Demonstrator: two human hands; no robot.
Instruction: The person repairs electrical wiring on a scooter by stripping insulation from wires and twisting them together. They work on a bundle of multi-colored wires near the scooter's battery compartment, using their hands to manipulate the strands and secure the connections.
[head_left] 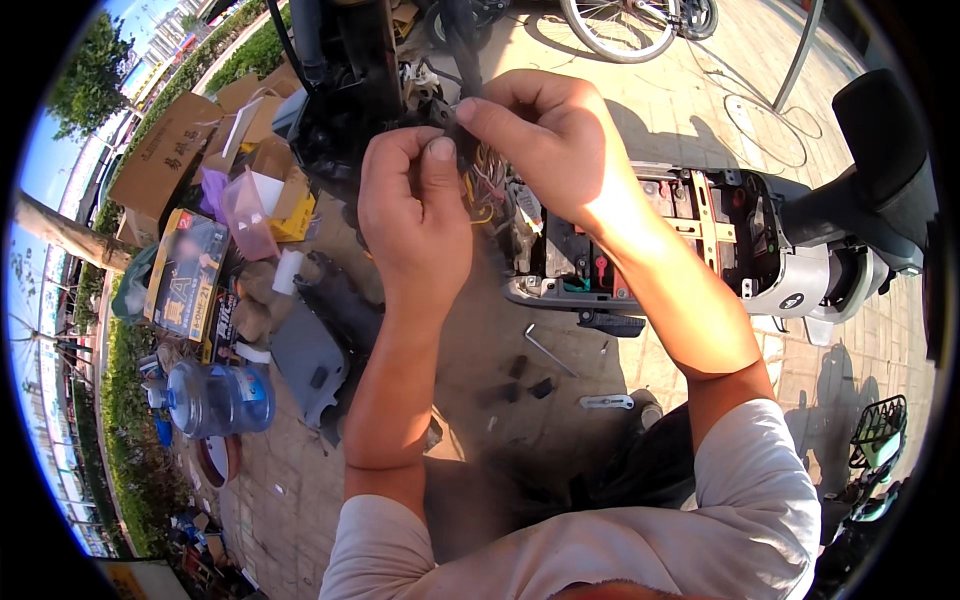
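Note:
My left hand point(415, 205) is raised in the middle, thumb and forefinger pinched together. Close beside it, my right hand point(550, 145) is also closed, its thumb tip pointing toward the left one. Whatever the fingertips hold is too small or hidden to make out. Just beyond them stands the dark front column point(365, 60) of an electric scooter, with exposed parts around it. A bundle of coloured wires point(488, 170) hangs partly behind my right wrist. To the right lies the scooter's opened battery compartment point(570, 255), crossed by an orange-brown bracket point(708, 225).
On the paving lie a hex key point(550, 350) and a white-handled utility knife point(606, 402). At left are cardboard boxes point(165, 155), a grey panel point(303, 355) and a large blue water bottle point(225, 397). The scooter's black seat point(880, 130) tilts up at right; a bicycle wheel point(620, 25) stands behind.

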